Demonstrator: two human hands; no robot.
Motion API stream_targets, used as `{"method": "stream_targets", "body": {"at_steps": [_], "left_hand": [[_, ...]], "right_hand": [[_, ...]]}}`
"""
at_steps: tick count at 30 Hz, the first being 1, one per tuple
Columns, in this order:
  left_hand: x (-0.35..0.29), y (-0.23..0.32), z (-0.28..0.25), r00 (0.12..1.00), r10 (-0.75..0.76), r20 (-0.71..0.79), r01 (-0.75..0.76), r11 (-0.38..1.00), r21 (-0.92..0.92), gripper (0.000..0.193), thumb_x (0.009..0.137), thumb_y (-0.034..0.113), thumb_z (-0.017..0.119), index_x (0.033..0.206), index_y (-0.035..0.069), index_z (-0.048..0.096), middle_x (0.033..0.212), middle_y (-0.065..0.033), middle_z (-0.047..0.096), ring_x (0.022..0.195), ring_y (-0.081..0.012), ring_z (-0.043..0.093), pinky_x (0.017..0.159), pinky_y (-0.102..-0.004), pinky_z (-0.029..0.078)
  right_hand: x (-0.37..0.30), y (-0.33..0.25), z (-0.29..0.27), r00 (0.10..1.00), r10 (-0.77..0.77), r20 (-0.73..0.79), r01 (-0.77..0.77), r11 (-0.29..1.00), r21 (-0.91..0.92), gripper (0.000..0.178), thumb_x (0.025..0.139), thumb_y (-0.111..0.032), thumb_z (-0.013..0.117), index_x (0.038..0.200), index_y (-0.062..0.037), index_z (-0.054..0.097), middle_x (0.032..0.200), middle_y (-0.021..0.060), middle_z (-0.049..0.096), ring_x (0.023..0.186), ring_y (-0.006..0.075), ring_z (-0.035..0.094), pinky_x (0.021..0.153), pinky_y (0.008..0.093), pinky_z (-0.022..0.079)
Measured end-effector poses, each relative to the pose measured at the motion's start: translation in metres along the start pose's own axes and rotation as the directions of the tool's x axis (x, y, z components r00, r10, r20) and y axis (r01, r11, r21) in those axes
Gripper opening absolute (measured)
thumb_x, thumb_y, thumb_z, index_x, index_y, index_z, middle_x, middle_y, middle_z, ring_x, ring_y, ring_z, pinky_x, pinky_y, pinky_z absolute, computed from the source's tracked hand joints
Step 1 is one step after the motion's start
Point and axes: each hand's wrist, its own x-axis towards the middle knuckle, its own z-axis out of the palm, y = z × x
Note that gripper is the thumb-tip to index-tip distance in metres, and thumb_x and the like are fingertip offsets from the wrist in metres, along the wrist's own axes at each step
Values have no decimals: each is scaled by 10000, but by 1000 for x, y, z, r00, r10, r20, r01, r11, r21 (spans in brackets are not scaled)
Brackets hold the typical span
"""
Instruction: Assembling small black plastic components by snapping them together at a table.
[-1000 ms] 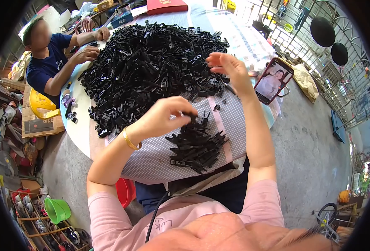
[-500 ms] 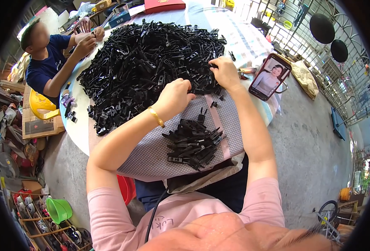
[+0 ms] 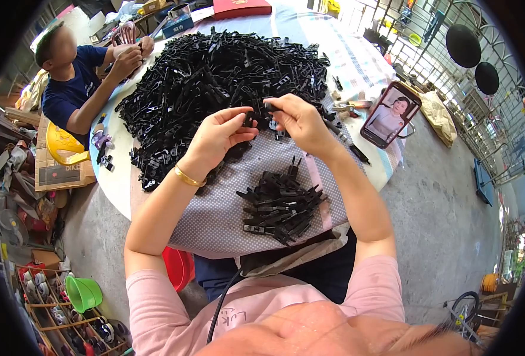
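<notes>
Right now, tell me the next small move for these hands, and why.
Probably ease the right hand slightly left, toward the left hand: the left pinches a black part, the right seems to pinch a dark piece, and only a narrow gap shows between them.

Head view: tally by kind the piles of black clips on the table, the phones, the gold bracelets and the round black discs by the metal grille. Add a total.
Piles of black clips: 2
Phone: 1
Gold bracelet: 1
Round black discs: 2
Total: 6
</notes>
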Motion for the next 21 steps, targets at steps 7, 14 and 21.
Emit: {"method": "stream_targets", "body": {"at_steps": [7,14,21], "left_hand": [[-5,-5,1,992,-47,116,62,990,-130,247,899,105,531,1098,-39,546,915,-81,603,799,-171,619,743,-278,540],[-11,-8,5,996,2,85,2,999,-51,294,789,0,630,1074,-34,567,841,-35,589,698,-73,539,632,-181,454],[-12,-14,2,993,116,3,-112,956,272,299,802,8,631,1091,-9,558,829,-30,590,699,-90,596,654,-191,513]], "right_hand": [[-4,-17,6,980,-195,-40,192,980,-59,204,785,-5,639,988,12,642,861,64,600,707,104,573,592,207,462],[-5,-16,8,978,-204,45,207,976,-61,219,763,-28,672,981,-7,656,877,74,627,718,109,592,604,205,480],[-6,-13,13,967,-252,43,256,948,-187,207,755,-32,676,958,-2,653,864,83,628,697,135,600,588,218,485]]}}
